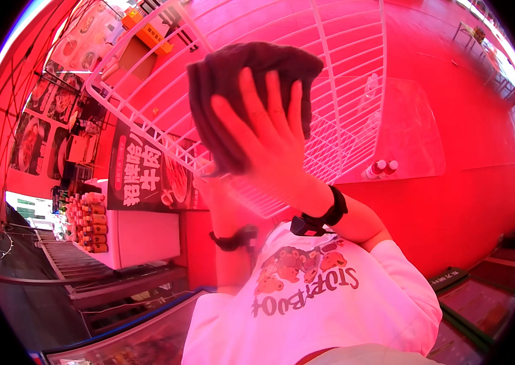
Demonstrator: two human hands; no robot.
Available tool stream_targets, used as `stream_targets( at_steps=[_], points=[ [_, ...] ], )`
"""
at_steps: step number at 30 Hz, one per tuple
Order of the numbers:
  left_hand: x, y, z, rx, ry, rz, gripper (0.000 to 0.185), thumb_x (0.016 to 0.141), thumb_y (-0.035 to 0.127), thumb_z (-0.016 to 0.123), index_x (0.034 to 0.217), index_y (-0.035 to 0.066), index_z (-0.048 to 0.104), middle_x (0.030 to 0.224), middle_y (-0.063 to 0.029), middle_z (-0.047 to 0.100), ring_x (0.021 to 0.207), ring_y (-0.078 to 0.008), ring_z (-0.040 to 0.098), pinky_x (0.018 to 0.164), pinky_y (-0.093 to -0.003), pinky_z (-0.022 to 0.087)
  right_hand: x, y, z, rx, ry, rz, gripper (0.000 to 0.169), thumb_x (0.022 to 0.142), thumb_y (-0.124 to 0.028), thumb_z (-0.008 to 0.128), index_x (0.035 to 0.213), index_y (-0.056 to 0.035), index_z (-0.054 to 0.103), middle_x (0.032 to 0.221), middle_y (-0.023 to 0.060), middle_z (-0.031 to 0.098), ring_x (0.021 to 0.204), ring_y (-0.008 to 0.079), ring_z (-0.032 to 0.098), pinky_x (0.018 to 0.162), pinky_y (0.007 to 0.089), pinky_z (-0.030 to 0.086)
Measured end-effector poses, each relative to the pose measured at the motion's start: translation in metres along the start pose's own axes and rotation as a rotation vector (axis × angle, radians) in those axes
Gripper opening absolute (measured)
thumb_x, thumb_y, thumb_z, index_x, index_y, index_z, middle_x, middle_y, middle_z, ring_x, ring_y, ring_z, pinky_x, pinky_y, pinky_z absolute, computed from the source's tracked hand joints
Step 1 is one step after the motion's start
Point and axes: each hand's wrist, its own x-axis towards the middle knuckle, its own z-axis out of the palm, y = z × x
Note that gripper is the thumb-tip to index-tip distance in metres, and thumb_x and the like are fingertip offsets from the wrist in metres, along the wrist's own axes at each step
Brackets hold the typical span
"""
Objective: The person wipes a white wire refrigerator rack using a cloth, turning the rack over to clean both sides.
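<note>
My right hand (275, 141) lies with spread fingers over a dark folded cloth (257, 59) and holds it in front of a white wire rack (326, 45). A black band with a small device (317, 219) is strapped to that wrist. Lower and to the left, my left hand (208, 172) is at the rack's near rim, beside the cloth's lower edge. Blur and the cloth partly hide its fingers, so its grip is unclear. The rack has long parallel bars, and a finer grid shows deeper inside it.
Several orange bottles (95, 228) stand on a white counter (148, 239) at left, beside a printed banner (136, 173). Two capped bottles (378, 168) are right of the rack. A cardboard box (136, 59) sits at upper left. A glass-topped case (148, 331) runs along the lower edge.
</note>
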Motion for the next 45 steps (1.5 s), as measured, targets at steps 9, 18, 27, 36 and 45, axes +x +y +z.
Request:
stream_targets(
  at_steps=[9,18,27,36,45],
  points=[
    [-0.006,0.013,0.032,-0.366,0.131,-0.224,0.059,0.102,0.056,0.055,0.129,0.005,0.045,0.121,-0.0204,0.064,0.102,-0.0319,0.07,0.084,-0.0462,0.059,-0.003,-0.016,-0.005,0.031,-0.125,-0.115,0.041,0.085,-0.026,0.062,0.124,-0.0154,0.068,0.147,0.0025,0.058,0.137,0.0279,0.052,0.118,0.0629,0.027],
    [-0.02,0.024,0.031,-0.034,0.094,-0.068,0.059,0.1,0.059,0.056,0.13,0.007,0.05,0.099,-0.0118,0.068,0.089,-0.0304,0.073,0.079,-0.0429,0.061,0.028,0.039,-0.048,-0.317,0.045,-0.071,0.033,0.091,-0.028,0.067,0.123,-0.02,0.069,0.143,-0.0036,0.061,0.134,0.0224,0.057,0.118,0.0714,0.017],
    [-0.008,0.016,0.023,-0.461,0.263,-0.205,0.059,0.097,0.061,0.06,0.127,0.01,0.054,0.087,-0.0095,0.07,0.08,-0.0291,0.075,0.067,-0.0362,0.06,0.047,0.092,-0.08,-0.28,0.083,0.013,0.054,0.087,-0.006,0.068,0.14,-0.0096,0.059,0.153,0.0109,0.051,0.144,0.0372,0.043,0.125,0.0569,0.016],
    [-0.014,0.012,0.033,-0.016,0.063,-0.072,0.055,0.096,0.058,0.063,0.121,0.01,0.054,0.087,-0.0089,0.069,0.083,-0.0283,0.075,0.066,-0.0369,0.059,0.03,0.054,-0.048,-0.252,0.197,-0.042,0.054,0.083,-0.02,0.076,0.135,-0.0094,0.064,0.147,0.0133,0.058,0.133,0.0469,0.052,0.115,0.0663,0.031],
    [-0.017,0.011,0.035,0.034,0.025,-0.069,0.052,0.096,0.055,0.065,0.119,0.009,0.053,0.087,-0.0094,0.069,0.082,-0.0261,0.074,0.065,-0.035,0.057,-0.008,-0.019,-0.008,-0.017,-0.096,-0.156,0.048,0.087,-0.022,0.059,0.134,-0.0124,0.065,0.154,0.0068,0.051,0.139,0.0349,0.049,0.115,0.0642,0.032]
  ],
)
